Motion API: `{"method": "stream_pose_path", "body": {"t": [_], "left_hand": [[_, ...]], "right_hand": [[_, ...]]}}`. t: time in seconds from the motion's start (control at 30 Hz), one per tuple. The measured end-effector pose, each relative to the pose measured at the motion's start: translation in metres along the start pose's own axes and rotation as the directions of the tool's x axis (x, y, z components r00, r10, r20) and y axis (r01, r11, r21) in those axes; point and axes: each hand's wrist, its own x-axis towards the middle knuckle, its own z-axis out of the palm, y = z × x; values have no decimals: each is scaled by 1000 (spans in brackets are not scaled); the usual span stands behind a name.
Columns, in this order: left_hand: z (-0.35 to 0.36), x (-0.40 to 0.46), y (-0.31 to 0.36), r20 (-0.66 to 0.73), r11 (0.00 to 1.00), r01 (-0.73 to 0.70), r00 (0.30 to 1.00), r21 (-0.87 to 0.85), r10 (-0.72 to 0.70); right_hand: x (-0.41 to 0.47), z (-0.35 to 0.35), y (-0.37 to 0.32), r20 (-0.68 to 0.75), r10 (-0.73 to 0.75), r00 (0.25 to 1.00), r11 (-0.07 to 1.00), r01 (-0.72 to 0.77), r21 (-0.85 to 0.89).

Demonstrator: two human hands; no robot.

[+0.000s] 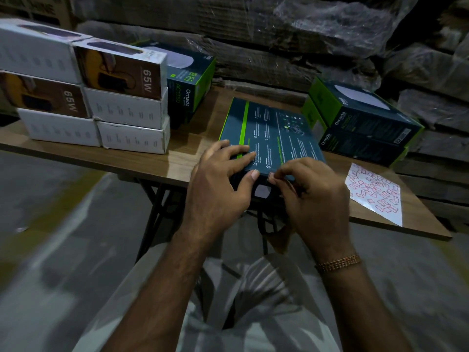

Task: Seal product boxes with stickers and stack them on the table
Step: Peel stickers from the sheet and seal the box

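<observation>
Both hands' fingers [243, 151] on the box [274, 133]: left spread flat, right pinching its near edge.

Plastic-wrapped cartons [291, 34] are stacked behind; a gold bracelet [337, 263] circles one wrist.

The brown wood-grain bench [182, 158] looks smooth with slight shine. The dark teal cardboard box [274, 133] appears matt. The white paper sticker sheet [375, 194] is glossy. Clear plastic wrap [330, 24] looks wrinkled.
</observation>
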Motion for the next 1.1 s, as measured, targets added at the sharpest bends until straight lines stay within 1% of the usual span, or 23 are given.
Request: {"method": "stream_pose_path", "body": {"t": [0.13, 0.3, 0.53, 0.63, 0.73, 0.87, 1.0, 1.1], "left_hand": [[0, 0, 1, 5, 1000, 4, 1000, 1, -4], [-1, 0, 1, 9, 1000, 9, 1000, -6, -9], [-1, -1, 2, 11, 1000, 6, 1000, 3, -6], [-2, -1, 3, 12, 1000, 10, 1000, 8, -11], [-2, -1, 2, 10, 1000, 9, 1000, 2, -9], [-2, -1, 3, 14, 1000, 14, 1000, 4, -14], [-3, -2, 3, 24, 1000, 14, 1000, 12, -14], [-3, -2, 3, 18, 1000, 9, 1000, 8, -9]], "right_hand": [[-1, 2, 6, 23, -27, 999, 1000, 28, -9], [-2, 2, 5, 12, -30, 999, 999, 31, -32], [-2, 2, 3, 34, 28, 999, 999, -29, 19], [-1, 0, 3, 53, 26, 998, 999, -28, 32], [-2, 0, 0, 36, 12, 999, 999, -13, 32], [-3, 2, -1, 28, -45, 999, 998, 46, -37], [0, 3, -2, 77, -34, 996, 996, 39, -74], [0, 3, -8, 110, -19, 994, 987, 36, -155]]}}
